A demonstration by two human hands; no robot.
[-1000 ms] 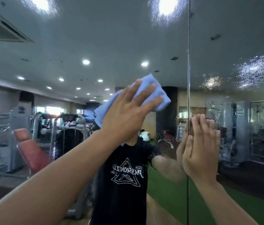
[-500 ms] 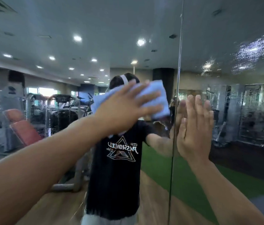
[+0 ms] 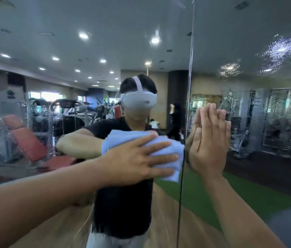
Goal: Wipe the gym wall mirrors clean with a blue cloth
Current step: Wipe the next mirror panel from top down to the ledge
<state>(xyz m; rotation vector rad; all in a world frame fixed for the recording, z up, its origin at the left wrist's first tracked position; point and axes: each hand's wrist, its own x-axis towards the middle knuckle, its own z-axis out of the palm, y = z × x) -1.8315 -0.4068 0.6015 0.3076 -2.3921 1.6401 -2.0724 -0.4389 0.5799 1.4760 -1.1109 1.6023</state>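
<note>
At the gym wall mirrors, I see the left hand [image 3: 134,158] press a folded blue cloth [image 3: 168,153] flat against the left mirror panel [image 3: 69,24], at chest height of the reflected person. Its fingers [image 3: 156,145] are straight and spread across the cloth, pushing on it without curling round it. The cloth sits just beside the vertical seam [image 3: 189,86] that divides the 2 panels, and its lower corner hangs below the hand.

On the other side of the seam, the right hand [image 3: 209,144] lies palm-flat against the right mirror panel [image 3: 248,24]. Its fingers [image 3: 210,119] are straight, held together and pointing up, and they hold nothing. Its reflection meets it at the glass.

The left panel reflects the person in a black T-shirt [image 3: 123,203] and a white headset [image 3: 139,102], with a red bench [image 3: 28,144] and exercise machines behind. Patches of droplets [image 3: 280,51] speckle the upper right panel, and more streak the glass in front of the bench. Green turf [image 3: 203,197] and wooden flooring show in the lower reflection.
</note>
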